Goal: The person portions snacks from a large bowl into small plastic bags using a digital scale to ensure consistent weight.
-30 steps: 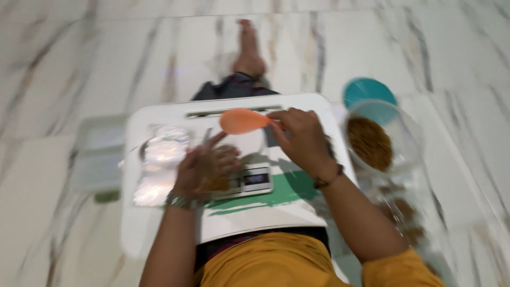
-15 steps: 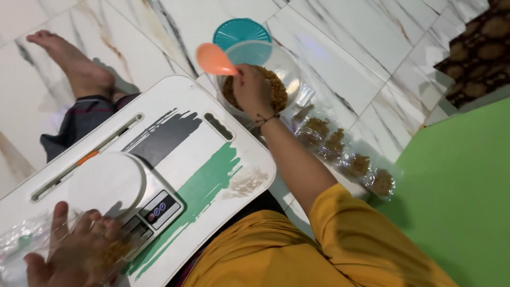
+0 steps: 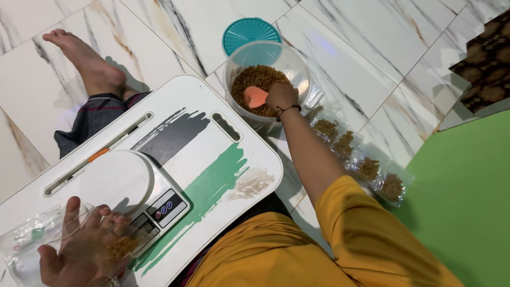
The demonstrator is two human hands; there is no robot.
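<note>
Head view: right hand [image 3: 281,95] fingers closed on orange scoop [image 3: 255,96] inside tub [image 3: 297,64], left hand [image 3: 79,244] fingers spread over bag [image 3: 24,247] at tray edge [image 3: 268,154].

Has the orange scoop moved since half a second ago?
Yes. The orange scoop in the right hand went from the tub's rim down into the snacks.

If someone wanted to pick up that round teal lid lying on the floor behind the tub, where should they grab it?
Probably by its rim. The teal lid lies flat on the tiled floor, so only the edge offers purchase. Come from the far side: the clear tub covers its near edge, and the right hand is busy there with the orange scoop.
</note>
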